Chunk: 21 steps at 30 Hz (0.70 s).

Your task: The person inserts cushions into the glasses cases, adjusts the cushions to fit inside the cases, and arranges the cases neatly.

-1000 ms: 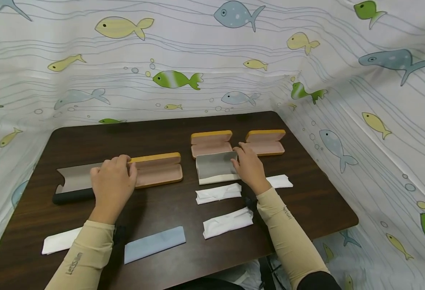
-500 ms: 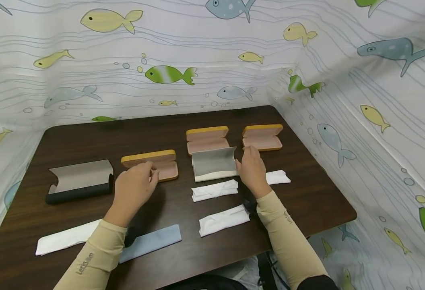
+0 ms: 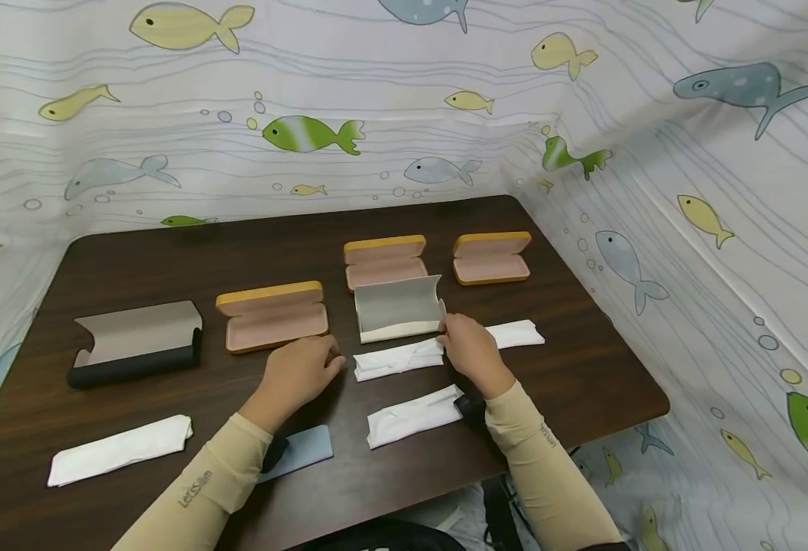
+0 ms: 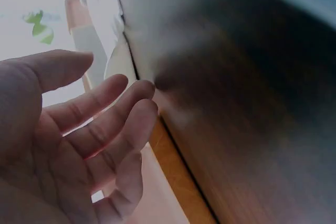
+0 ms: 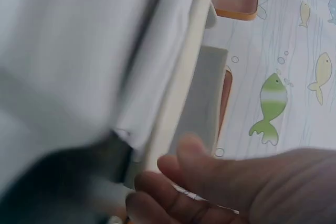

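My left hand hovers in front of an open yellow glasses case with pink lining. In the left wrist view, its fingers are relaxed, slightly bent and hold nothing. My right hand is at the front right corner of an open cream glasses case with grey lining, above a folded white cloth. Its fingers bend loosely; contact with the case is unclear in the right wrist view. A folded blue cloth lies partly under my left wrist. Another white cloth lies nearer me.
An open black glasses case stands at the left, with a white cloth before it. Two more yellow cases, one behind the cream case and one at the right, stand open. A white cloth lies at the right.
My left hand has moved right and toward me, away from the black case and past the yellow one. The right hand has come down from the cream case's upper right side to its front corner.
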Motion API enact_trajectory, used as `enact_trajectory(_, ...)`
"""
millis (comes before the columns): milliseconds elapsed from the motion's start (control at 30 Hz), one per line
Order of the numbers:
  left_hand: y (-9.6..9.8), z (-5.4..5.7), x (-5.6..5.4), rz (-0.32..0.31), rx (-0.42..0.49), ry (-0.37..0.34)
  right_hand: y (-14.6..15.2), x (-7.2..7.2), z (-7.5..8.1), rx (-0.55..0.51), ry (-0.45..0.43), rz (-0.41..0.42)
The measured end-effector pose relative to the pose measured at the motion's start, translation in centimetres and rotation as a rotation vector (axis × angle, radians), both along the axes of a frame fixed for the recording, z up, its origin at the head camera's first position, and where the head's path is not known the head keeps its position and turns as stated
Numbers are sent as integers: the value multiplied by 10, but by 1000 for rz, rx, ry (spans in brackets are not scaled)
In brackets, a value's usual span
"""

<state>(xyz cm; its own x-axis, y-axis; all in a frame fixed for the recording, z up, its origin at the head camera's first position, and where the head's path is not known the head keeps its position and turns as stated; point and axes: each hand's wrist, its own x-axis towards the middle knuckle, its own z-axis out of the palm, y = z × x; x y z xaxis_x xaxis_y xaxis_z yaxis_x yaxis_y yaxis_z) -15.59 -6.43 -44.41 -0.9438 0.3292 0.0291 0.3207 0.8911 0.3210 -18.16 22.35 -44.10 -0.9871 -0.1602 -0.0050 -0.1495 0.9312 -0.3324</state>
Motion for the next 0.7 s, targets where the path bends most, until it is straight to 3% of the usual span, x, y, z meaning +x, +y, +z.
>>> enact_trajectory(300,8,5,-5,-51,-27,-36,1,0,-12,-10,-59,43)
enact_trajectory(700,28,-2,-8,-81,-96,12,2,-3,-18,6,-56,97)
